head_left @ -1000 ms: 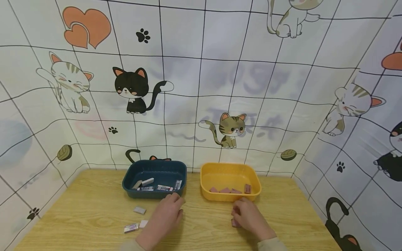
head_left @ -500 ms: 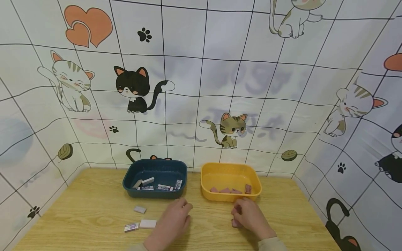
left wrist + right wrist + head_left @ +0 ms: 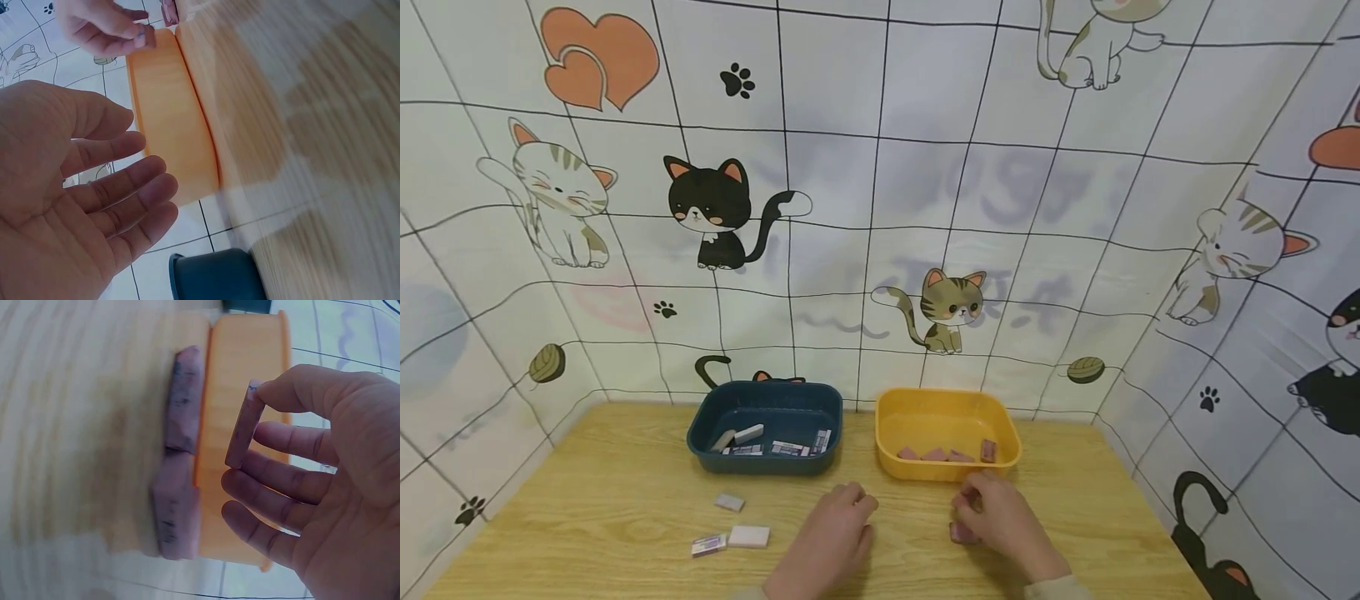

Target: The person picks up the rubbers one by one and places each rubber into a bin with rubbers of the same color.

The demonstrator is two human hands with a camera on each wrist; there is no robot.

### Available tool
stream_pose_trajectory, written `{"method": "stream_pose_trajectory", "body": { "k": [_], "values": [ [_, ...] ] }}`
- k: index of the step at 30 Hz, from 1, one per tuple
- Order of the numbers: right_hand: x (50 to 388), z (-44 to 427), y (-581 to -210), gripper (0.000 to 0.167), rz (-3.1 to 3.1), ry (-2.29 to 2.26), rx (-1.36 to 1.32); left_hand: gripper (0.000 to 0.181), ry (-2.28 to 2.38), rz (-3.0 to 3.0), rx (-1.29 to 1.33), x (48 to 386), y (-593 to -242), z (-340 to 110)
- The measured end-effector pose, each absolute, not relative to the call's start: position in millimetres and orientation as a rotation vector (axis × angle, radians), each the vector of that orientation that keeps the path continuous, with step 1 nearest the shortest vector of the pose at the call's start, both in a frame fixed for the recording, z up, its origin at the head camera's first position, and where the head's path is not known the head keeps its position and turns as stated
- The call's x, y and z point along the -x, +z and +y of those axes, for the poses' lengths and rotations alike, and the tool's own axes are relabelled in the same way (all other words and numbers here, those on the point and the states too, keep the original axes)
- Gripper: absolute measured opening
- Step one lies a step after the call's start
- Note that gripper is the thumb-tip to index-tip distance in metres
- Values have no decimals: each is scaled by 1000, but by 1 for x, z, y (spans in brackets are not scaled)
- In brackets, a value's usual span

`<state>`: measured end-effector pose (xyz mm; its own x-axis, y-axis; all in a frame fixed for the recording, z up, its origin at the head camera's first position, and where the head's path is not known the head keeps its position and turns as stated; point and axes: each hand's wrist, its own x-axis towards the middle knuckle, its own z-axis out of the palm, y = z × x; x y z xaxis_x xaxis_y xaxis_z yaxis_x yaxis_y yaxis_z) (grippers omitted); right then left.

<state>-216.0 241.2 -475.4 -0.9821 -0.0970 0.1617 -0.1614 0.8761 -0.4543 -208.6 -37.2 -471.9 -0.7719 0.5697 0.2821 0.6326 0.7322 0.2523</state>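
My right hand (image 3: 1006,518) is just in front of the yellow bin (image 3: 887,464). In the right wrist view it pinches a small pink eraser (image 3: 242,432) between thumb and fingers. Two more pink erasers lie on the table beside the bin there, a dark-speckled one (image 3: 184,400) and a paler one (image 3: 177,512). From the head view, one pink eraser (image 3: 962,533) shows on the table at the right hand's left side. My left hand (image 3: 829,537) hovers over the table between the bins. Its palm and relaxed fingers show with nothing held in the left wrist view.
A dark blue bin (image 3: 700,458) with several white and paper-sleeved erasers stands left of the yellow one, which has several pink erasers inside. White erasers (image 3: 749,537) and a sleeved one (image 3: 709,545) lie on the wooden table (image 3: 587,517). A cat-printed cloth surrounds the table's back and sides.
My left hand has moved right, away from the blue bin, uncovering the larger white eraser on the table. The right hand stays nearly in place.
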Motion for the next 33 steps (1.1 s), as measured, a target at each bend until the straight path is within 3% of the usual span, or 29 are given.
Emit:
{"method": "stream_pose_trajectory", "body": {
  "k": [17,33],
  "values": [
    [222,244,-444,16,-2805,783,-213,19,-518,-2793,994,207,-473,-12],
    [266,245,-439,13,-2824,720,-142,11,-506,-2737,1065,207,-477,2]
  ]
}}
